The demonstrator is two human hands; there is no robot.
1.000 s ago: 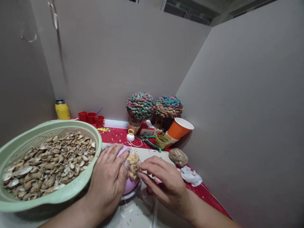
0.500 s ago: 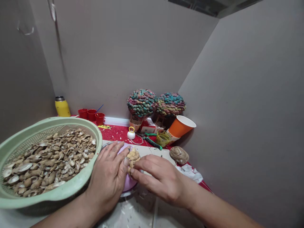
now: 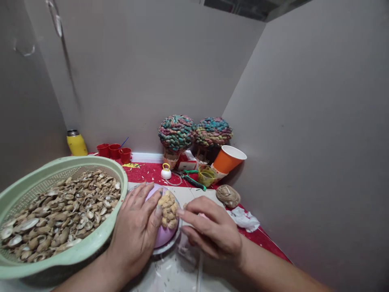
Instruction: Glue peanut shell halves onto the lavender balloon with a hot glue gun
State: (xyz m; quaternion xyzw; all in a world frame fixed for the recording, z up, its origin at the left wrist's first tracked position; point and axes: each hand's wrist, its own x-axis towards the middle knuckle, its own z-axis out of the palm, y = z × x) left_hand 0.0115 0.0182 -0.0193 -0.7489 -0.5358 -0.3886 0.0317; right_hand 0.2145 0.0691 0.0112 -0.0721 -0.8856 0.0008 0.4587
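A smooth, round purple form (image 3: 161,240), like a balloon, rests in a pale round dish (image 3: 174,244). On its right side sits a patch of tan peanut shells (image 3: 168,209) packed close together. My left hand (image 3: 135,223) lies over the form's left side, fingers stretched out flat, thumb beside the shells. Just right of the patch is my right hand (image 3: 212,227), apart from it, its fingers curled together. Something small and pinkish shows between those fingers, but I cannot make out what it is.
A green colander (image 3: 123,190) full of peanut shells stands at left. Behind are a yellow bottle (image 3: 77,145), red cups (image 3: 114,151), two colourful shell-covered balls (image 3: 177,133), green-handled pliers (image 3: 196,182), an orange paper cup (image 3: 226,160) and a twine ball (image 3: 228,196). Grey walls enclose the table.
My right hand has drawn back to the right, off the shells, so the patch now shows more fully. The left hand stays on the purple form. The view has shifted slightly.
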